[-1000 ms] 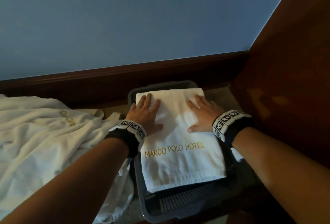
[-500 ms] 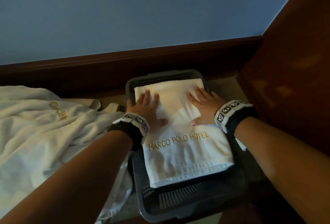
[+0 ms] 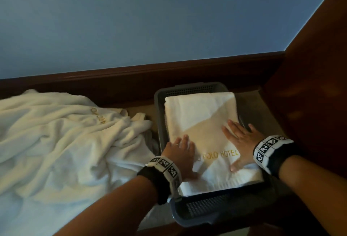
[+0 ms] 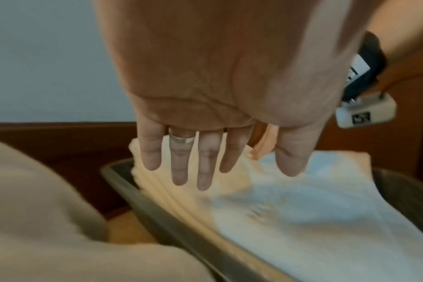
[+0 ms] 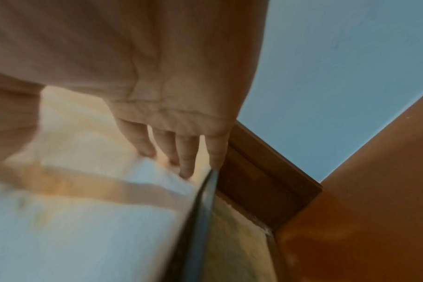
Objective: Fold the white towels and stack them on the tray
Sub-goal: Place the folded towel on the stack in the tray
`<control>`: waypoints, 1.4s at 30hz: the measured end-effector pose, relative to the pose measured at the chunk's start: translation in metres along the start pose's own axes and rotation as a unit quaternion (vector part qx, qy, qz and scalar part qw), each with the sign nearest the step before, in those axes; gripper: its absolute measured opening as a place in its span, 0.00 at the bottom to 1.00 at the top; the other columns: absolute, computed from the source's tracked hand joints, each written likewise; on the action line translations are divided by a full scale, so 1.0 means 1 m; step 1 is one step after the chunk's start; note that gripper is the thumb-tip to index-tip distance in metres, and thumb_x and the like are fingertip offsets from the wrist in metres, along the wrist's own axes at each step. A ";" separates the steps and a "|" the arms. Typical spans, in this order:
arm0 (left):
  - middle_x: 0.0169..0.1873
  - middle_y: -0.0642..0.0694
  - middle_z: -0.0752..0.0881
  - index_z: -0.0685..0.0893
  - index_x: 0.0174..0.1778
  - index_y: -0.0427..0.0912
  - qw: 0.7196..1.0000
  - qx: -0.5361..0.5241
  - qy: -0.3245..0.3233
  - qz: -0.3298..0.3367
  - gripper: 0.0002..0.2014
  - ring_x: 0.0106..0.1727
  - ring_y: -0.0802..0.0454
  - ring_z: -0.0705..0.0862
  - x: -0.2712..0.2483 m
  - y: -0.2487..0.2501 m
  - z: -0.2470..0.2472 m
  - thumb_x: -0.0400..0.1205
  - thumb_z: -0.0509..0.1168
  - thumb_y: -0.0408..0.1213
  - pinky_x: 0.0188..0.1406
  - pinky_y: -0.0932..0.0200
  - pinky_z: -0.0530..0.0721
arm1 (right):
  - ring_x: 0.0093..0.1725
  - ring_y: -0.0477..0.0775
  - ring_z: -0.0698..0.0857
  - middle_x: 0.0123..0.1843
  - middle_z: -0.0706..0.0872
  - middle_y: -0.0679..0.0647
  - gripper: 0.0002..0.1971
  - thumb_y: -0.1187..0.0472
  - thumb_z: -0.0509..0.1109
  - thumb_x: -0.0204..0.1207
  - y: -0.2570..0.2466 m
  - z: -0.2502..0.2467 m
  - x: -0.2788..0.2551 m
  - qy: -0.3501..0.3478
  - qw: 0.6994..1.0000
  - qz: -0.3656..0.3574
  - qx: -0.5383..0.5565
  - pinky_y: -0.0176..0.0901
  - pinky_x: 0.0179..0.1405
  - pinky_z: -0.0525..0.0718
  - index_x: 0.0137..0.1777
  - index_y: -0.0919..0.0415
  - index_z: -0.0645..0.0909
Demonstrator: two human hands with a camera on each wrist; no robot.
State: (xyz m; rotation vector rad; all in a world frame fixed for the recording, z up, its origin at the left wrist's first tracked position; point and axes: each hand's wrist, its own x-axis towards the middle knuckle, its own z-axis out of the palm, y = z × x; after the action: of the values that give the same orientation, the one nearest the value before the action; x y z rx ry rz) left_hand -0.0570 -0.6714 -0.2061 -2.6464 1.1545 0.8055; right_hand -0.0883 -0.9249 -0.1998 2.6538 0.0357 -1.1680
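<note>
A folded white towel [image 3: 199, 115] with gold hotel lettering lies on top of a stack in the grey mesh tray [image 3: 189, 88]. My left hand [image 3: 180, 151] lies flat on the towel's near left part, fingers straight, a ring on one finger. My right hand [image 3: 238, 138] lies flat on its near right part by the tray's right rim. In the left wrist view the left hand [image 4: 200, 162] hovers just over the folded towel [image 4: 302, 219], whose layered edges show inside the tray [image 4: 157, 213]. The right wrist view shows my right hand's fingertips [image 5: 186, 171] touching the towel [image 5: 85, 229] beside the tray's rim [image 5: 200, 209].
A crumpled heap of white towels [image 3: 65, 141] with gold lettering lies to the left of the tray. A dark wooden rail [image 3: 131, 74] runs along the back under a blue wall. A wooden panel [image 3: 309, 85] closes off the right side.
Both hands have slid along the top towel from its far half toward its near end, now covering part of the lettering. The head view has swung left.
</note>
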 end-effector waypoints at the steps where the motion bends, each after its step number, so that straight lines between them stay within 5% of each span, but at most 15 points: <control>1: 0.79 0.35 0.71 0.67 0.80 0.39 1.000 0.012 0.018 0.013 0.43 0.77 0.36 0.74 -0.006 -0.007 -0.012 0.79 0.63 0.68 0.69 0.37 0.77 | 0.87 0.60 0.37 0.84 0.23 0.57 0.69 0.23 0.69 0.62 -0.005 -0.011 -0.004 -0.002 1.000 0.018 0.001 0.67 0.83 0.43 0.85 0.54 0.26; 3: 0.56 0.42 0.86 0.79 0.66 0.43 0.998 0.023 0.055 0.021 0.26 0.57 0.41 0.86 -0.026 -0.027 -0.035 0.82 0.62 0.62 0.53 0.46 0.84 | 0.82 0.64 0.64 0.86 0.56 0.61 0.51 0.29 0.67 0.70 -0.021 -0.037 -0.012 0.030 0.999 0.039 0.013 0.67 0.80 0.63 0.86 0.57 0.54; 4: 0.51 0.44 0.87 0.80 0.63 0.45 0.998 0.019 0.066 0.011 0.23 0.52 0.42 0.87 -0.039 -0.039 -0.046 0.84 0.61 0.60 0.48 0.48 0.83 | 0.73 0.63 0.77 0.78 0.72 0.59 0.39 0.33 0.64 0.74 -0.033 -0.053 -0.016 0.069 0.997 0.036 0.012 0.62 0.73 0.74 0.79 0.55 0.68; 6: 0.51 0.45 0.88 0.82 0.60 0.48 0.996 0.004 0.091 -0.021 0.19 0.52 0.43 0.87 -0.067 -0.069 -0.064 0.85 0.59 0.58 0.46 0.51 0.81 | 0.59 0.60 0.85 0.63 0.84 0.55 0.24 0.39 0.59 0.80 -0.063 -0.086 -0.022 0.138 0.990 0.023 -0.002 0.53 0.58 0.83 0.67 0.54 0.79; 14: 0.60 0.48 0.87 0.83 0.65 0.53 0.978 0.044 0.156 -0.132 0.19 0.61 0.43 0.87 -0.166 -0.228 -0.112 0.84 0.60 0.57 0.47 0.52 0.80 | 0.52 0.61 0.86 0.52 0.87 0.56 0.23 0.37 0.57 0.82 -0.226 -0.198 -0.024 0.265 0.949 -0.002 0.171 0.53 0.50 0.85 0.55 0.54 0.85; 20: 0.62 0.49 0.87 0.81 0.71 0.55 0.984 0.073 0.089 -0.139 0.20 0.63 0.45 0.86 -0.180 -0.299 -0.099 0.84 0.63 0.54 0.52 0.51 0.83 | 0.54 0.63 0.86 0.56 0.87 0.56 0.32 0.28 0.57 0.75 -0.305 -0.225 -0.017 0.187 0.962 0.057 0.190 0.55 0.56 0.84 0.58 0.54 0.84; 23: 0.61 0.47 0.87 0.81 0.70 0.52 0.990 0.083 0.065 -0.098 0.20 0.62 0.44 0.86 -0.179 -0.309 -0.086 0.83 0.66 0.54 0.49 0.52 0.80 | 0.54 0.64 0.86 0.58 0.87 0.58 0.24 0.34 0.62 0.73 -0.321 -0.219 -0.018 0.141 0.962 0.066 0.222 0.54 0.56 0.84 0.54 0.54 0.83; 27: 0.59 0.44 0.88 0.82 0.68 0.48 0.990 0.092 0.080 -0.068 0.18 0.60 0.41 0.87 -0.184 -0.314 -0.081 0.82 0.69 0.44 0.47 0.52 0.79 | 0.51 0.64 0.87 0.54 0.87 0.60 0.08 0.56 0.66 0.77 -0.332 -0.219 -0.037 0.148 0.950 0.093 0.259 0.54 0.53 0.87 0.50 0.60 0.80; 30: 0.55 0.47 0.88 0.84 0.61 0.47 0.987 0.096 0.109 -0.070 0.12 0.57 0.43 0.88 -0.193 -0.312 -0.091 0.83 0.66 0.44 0.43 0.51 0.79 | 0.53 0.63 0.86 0.55 0.86 0.60 0.11 0.65 0.65 0.78 -0.329 -0.231 -0.059 0.210 0.925 0.111 0.296 0.56 0.57 0.87 0.58 0.60 0.82; 34: 0.58 0.47 0.87 0.84 0.61 0.53 0.976 -0.028 0.206 -0.060 0.13 0.59 0.41 0.86 -0.217 -0.306 -0.123 0.82 0.66 0.49 0.50 0.53 0.82 | 0.54 0.58 0.84 0.52 0.84 0.54 0.15 0.72 0.64 0.77 -0.326 -0.263 -0.107 0.332 0.858 0.083 0.382 0.53 0.57 0.86 0.55 0.54 0.83; 39: 0.68 0.47 0.84 0.77 0.78 0.48 0.954 -0.136 0.254 0.076 0.29 0.67 0.46 0.83 -0.266 -0.273 -0.180 0.80 0.69 0.30 0.63 0.59 0.76 | 0.53 0.57 0.82 0.54 0.85 0.56 0.11 0.69 0.64 0.78 -0.335 -0.298 -0.185 0.420 0.824 0.003 0.380 0.43 0.50 0.78 0.54 0.57 0.84; 42: 0.66 0.47 0.85 0.80 0.74 0.44 0.952 -0.132 0.251 0.114 0.27 0.66 0.48 0.83 -0.297 -0.254 -0.191 0.78 0.72 0.28 0.65 0.58 0.76 | 0.50 0.55 0.82 0.48 0.85 0.54 0.11 0.68 0.64 0.77 -0.341 -0.312 -0.232 0.496 0.782 -0.014 0.378 0.40 0.47 0.75 0.51 0.55 0.85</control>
State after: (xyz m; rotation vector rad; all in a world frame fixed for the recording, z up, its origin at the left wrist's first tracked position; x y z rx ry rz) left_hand 0.0376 -0.3689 0.0919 -3.0897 1.5934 0.3298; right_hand -0.0603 -0.5055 0.1010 3.6254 -0.2635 0.4992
